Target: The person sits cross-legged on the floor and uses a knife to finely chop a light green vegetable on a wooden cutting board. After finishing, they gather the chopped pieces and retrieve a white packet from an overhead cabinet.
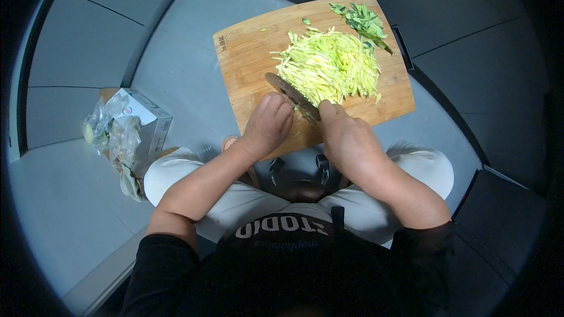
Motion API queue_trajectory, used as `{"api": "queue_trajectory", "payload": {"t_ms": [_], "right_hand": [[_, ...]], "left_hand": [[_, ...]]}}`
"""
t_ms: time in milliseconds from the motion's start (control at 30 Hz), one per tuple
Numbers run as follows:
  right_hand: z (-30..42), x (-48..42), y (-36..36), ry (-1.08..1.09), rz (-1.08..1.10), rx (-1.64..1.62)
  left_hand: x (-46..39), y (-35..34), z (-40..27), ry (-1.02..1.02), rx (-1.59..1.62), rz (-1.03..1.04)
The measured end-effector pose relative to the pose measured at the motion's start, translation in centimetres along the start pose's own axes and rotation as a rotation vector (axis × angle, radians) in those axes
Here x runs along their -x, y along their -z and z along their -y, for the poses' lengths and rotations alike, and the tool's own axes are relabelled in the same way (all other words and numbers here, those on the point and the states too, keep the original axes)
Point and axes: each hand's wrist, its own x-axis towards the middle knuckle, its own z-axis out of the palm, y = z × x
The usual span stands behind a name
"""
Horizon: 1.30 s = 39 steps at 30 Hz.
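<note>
A wooden cutting board (246, 57) lies before me with a heap of pale green shredded vegetable (328, 66) on it. My right hand (352, 141) grips a kitchen knife (293, 92) whose dark blade points up and left, along the lower left edge of the heap. Curled up just below the blade, my left hand (269, 119) has its fingertips down at the board. A few green shreds (308, 114) lie between that hand and the knife; whether the fingers pinch a piece is hidden. Green leafy trimmings (365, 22) rest at the board's upper right corner.
To the left on the grey floor stands a cardboard box (152, 125) with clear plastic bags (125, 134) over its side. My knees are on both sides below the board. A black handle-like part (402, 48) shows beyond the board's right edge.
</note>
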Motion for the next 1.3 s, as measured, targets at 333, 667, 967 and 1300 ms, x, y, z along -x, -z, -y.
{"api": "queue_trajectory", "payload": {"t_ms": [333, 667, 967, 1300], "right_hand": [[0.2, -2.0, -1.9, -0.045, -0.069, -0.086], [-0.6, 0.0, 0.0, -0.019, -0.054, -0.111], [-0.2, -0.2, -0.2, -0.015, 0.017, -0.051], [0.7, -1.9, -1.8, 0.011, -0.061, -0.094]], "left_hand": [[0.3, 0.0, 0.0, 0.019, -0.001, -0.002], [0.1, 0.1, 0.0, 0.002, -0.002, -0.039], [-0.1, 0.1, 0.0, -0.011, -0.015, -0.012], [0.2, 0.1, 0.0, 0.012, 0.019, -0.002]]}}
